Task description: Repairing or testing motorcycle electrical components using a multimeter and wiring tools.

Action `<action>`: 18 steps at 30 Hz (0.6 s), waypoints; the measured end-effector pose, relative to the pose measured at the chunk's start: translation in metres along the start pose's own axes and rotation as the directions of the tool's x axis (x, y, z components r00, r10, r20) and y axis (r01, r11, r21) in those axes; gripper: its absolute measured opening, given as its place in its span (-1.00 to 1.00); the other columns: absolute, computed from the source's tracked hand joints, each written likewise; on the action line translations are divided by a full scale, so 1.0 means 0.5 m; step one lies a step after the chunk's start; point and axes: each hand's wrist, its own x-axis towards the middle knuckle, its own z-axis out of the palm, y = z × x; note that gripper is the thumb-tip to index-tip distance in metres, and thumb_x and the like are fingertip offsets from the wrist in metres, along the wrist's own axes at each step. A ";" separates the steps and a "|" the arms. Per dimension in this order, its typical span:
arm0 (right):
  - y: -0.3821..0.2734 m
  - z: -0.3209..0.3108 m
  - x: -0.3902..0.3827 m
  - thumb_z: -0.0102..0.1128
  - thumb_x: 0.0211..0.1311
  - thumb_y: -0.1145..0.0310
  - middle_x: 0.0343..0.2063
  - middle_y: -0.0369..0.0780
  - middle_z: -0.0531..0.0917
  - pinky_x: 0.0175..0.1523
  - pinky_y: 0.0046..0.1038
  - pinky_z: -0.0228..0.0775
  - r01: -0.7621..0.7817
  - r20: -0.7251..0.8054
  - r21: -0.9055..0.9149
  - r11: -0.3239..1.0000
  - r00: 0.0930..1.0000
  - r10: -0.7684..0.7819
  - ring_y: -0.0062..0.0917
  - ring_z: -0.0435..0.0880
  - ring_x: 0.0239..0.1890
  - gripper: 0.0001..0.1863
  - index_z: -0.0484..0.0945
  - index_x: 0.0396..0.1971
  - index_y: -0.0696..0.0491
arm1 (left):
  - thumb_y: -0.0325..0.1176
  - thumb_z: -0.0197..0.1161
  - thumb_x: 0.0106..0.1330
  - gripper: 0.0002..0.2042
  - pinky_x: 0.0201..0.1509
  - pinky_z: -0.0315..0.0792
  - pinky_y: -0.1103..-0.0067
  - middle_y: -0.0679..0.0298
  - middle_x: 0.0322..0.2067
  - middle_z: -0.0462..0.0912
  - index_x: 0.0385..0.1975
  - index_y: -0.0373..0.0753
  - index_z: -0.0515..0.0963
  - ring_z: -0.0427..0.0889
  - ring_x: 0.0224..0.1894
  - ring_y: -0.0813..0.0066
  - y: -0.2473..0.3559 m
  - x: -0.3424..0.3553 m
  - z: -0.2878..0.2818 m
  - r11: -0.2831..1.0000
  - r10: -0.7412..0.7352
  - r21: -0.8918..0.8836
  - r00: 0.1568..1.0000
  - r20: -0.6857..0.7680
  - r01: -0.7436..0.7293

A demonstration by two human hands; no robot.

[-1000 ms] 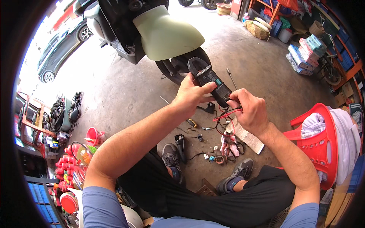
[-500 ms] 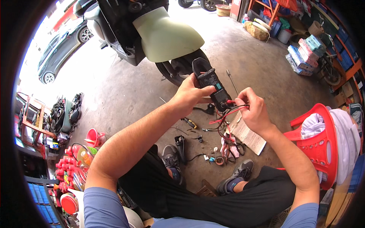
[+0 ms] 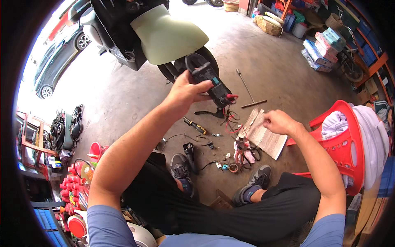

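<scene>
My left hand (image 3: pixel 183 91) grips a black clamp meter (image 3: pixel 205 77), its jaw end toward the scooter wheel. A red probe plug (image 3: pixel 231 97) sits at the meter's lower end, and thin red and black test leads (image 3: pixel 228 117) hang from there toward the floor. Off to the right, my right hand (image 3: pixel 282 122) hovers over a pale wooden board (image 3: pixel 273 145); its fingers are curled together and nothing shows in them. Beside the board lies a tangle of dark cables with pink cloth (image 3: pixel 245 153). A yellow-black screwdriver (image 3: pixel 195 126) lies on the floor below the meter.
Ahead stands a scooter with a pale green front panel (image 3: pixel 168 35). A T-handle wrench (image 3: pixel 245 86) lies on the concrete. To my right is a red plastic chair (image 3: pixel 357 140) bearing white cloth (image 3: pixel 375 129). Small connectors (image 3: pixel 224 165) lie between my shoes.
My right hand has let go of the red plug and moved off to the right and down. The left hand has shifted left with the clamp meter. The head view has turned slightly.
</scene>
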 end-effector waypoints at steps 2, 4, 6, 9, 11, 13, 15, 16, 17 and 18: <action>0.073 0.032 -0.019 0.15 -0.04 0.29 -0.43 -0.07 0.66 -0.17 -0.24 0.47 -0.089 0.234 -0.264 0.960 0.960 0.153 -0.18 0.65 -0.30 -0.75 0.63 -0.35 0.06 | -0.48 0.19 0.25 -0.65 0.03 0.54 0.30 0.17 -0.09 0.52 0.01 -0.30 0.31 0.57 -0.05 0.37 0.028 -0.005 -0.010 0.999 0.031 -0.009 1.000 -0.006 -0.031; 0.115 0.063 -0.049 0.14 -0.08 0.28 -0.40 -0.09 0.67 -0.14 -0.25 0.47 -0.172 0.325 -0.328 0.929 0.903 0.282 -0.18 0.65 -0.27 -0.73 0.64 -0.34 0.04 | -0.46 0.17 0.27 -0.67 0.05 0.53 0.31 0.17 -0.09 0.52 0.01 -0.30 0.31 0.57 -0.04 0.37 0.051 -0.015 -0.031 0.998 0.057 -0.015 0.998 0.006 -0.057; 0.137 0.076 -0.067 0.14 -0.10 0.28 -0.37 -0.09 0.67 -0.14 -0.25 0.47 -0.186 0.345 -0.311 0.932 0.892 0.293 -0.19 0.65 -0.27 -0.72 0.64 -0.35 0.04 | -0.44 0.13 0.29 -0.67 0.09 0.50 0.34 0.16 -0.07 0.51 0.03 -0.31 0.31 0.56 -0.02 0.36 0.074 -0.030 -0.038 0.990 0.102 -0.113 0.987 0.121 -0.088; 0.138 0.073 -0.070 0.14 -0.07 0.28 -0.34 -0.10 0.67 -0.17 -0.26 0.46 -0.195 0.474 -0.234 0.952 0.832 0.287 -0.22 0.64 -0.26 -0.72 0.62 -0.33 0.06 | -0.43 0.16 0.28 -0.69 0.06 0.50 0.35 0.23 -0.08 0.53 0.01 -0.29 0.35 0.55 -0.02 0.43 0.094 -0.044 -0.027 0.984 0.115 -0.154 0.977 0.177 -0.088; 0.121 0.065 -0.050 0.14 -0.04 0.35 -0.35 -0.06 0.64 -0.15 -0.29 0.45 -0.104 0.178 -0.009 0.995 0.978 0.104 -0.25 0.64 -0.23 -0.79 0.59 -0.40 0.13 | -0.42 0.16 0.28 -0.69 0.06 0.50 0.35 0.24 -0.09 0.53 0.00 -0.29 0.36 0.55 -0.02 0.43 0.094 -0.045 -0.011 0.988 0.103 -0.133 0.976 0.190 -0.078; 0.009 0.007 -0.029 0.12 0.05 0.39 -0.46 -0.03 0.59 -0.23 -0.34 0.43 0.095 -0.220 0.184 0.978 0.974 -0.053 -0.27 0.62 -0.35 -0.84 0.53 -0.45 0.18 | -0.42 0.17 0.28 -0.70 0.06 0.50 0.35 0.26 -0.09 0.53 -0.01 -0.29 0.37 0.55 -0.02 0.44 0.088 -0.045 -0.004 0.993 0.083 -0.101 0.978 0.189 -0.065; -0.101 -0.054 -0.017 0.11 0.07 0.46 -0.48 -0.05 0.58 -0.24 -0.40 0.42 0.132 -0.373 0.381 0.915 0.928 0.021 -0.31 0.60 -0.40 -0.90 0.50 -0.46 0.19 | -0.42 0.18 0.28 -0.70 0.06 0.50 0.35 0.27 -0.11 0.53 -0.02 -0.29 0.37 0.55 -0.03 0.45 0.074 -0.045 -0.001 0.996 0.034 -0.086 0.971 0.236 -0.015; -0.134 -0.075 -0.016 0.12 0.07 0.47 -0.45 -0.10 0.60 -0.23 -0.42 0.43 0.188 -0.410 0.421 0.887 0.912 0.001 -0.36 0.60 -0.39 -0.89 0.50 -0.42 0.19 | -0.45 0.18 0.27 -0.70 0.04 0.51 0.35 0.27 -0.12 0.53 -0.02 -0.29 0.36 0.55 -0.05 0.45 0.066 -0.041 0.003 0.996 0.016 -0.086 0.974 0.225 0.004; -0.163 -0.093 -0.019 0.12 0.08 0.47 -0.43 -0.14 0.62 -0.21 -0.44 0.43 0.249 -0.451 0.456 0.854 0.892 -0.019 -0.41 0.61 -0.38 -0.87 0.50 -0.37 0.19 | -0.45 0.18 0.27 -0.70 0.04 0.51 0.35 0.27 -0.12 0.53 -0.02 -0.29 0.36 0.55 -0.05 0.45 0.064 -0.039 0.007 0.996 0.018 -0.087 0.972 0.234 0.003; -0.188 -0.102 -0.021 0.12 0.08 0.47 -0.43 -0.14 0.62 -0.21 -0.44 0.43 0.246 -0.454 0.456 0.856 0.891 -0.014 -0.41 0.61 -0.38 -0.87 0.50 -0.37 0.19 | -0.47 0.18 0.26 -0.70 0.04 0.52 0.36 0.26 -0.12 0.53 -0.02 -0.30 0.36 0.56 -0.05 0.44 0.060 -0.037 0.011 0.996 0.012 -0.085 0.973 0.230 0.008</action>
